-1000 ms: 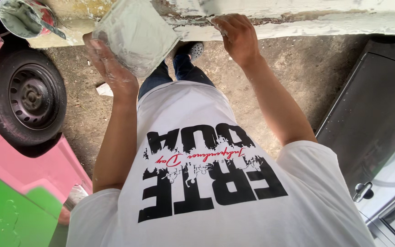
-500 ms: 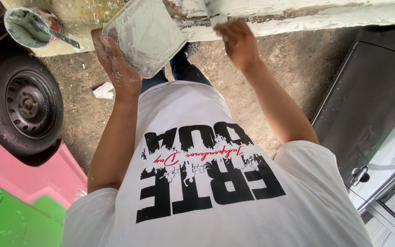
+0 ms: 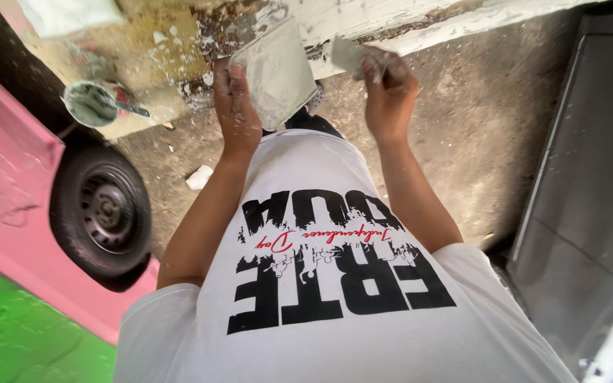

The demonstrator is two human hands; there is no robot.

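Head view, looking down the wearer's white printed shirt [image 3: 335, 284] toward the ground. A small round tub [image 3: 94, 104] is standing on the crumbling ledge [image 3: 157, 64] at upper left, beside the pink vehicle [image 3: 8, 184] and above its black wheel [image 3: 104, 209]; the tub is holding grey-white paste, and a dark-handled tool is resting in it with its handle pointing right over the rim.

The left hand [image 3: 235, 110] is gripping a flat square board [image 3: 276, 71] by its lower left edge, fingers wrapped behind it. The board is carrying a smeared layer of the same pale paste, is tilting so its coated face is showing to the camera, and is pointing one corner up toward the peeling white wall [image 3: 406, 18], just below it.

The right hand [image 3: 390, 89] is closing around a small putty knife [image 3: 349, 53]. Its pale, paste-coated blade is projecting left and slightly upward from the fingers, its long axis running roughly horizontally, the tip lying against the flaking wall edge, just right of the board. A grey metal panel [image 3: 583, 184] is occupying the right side.
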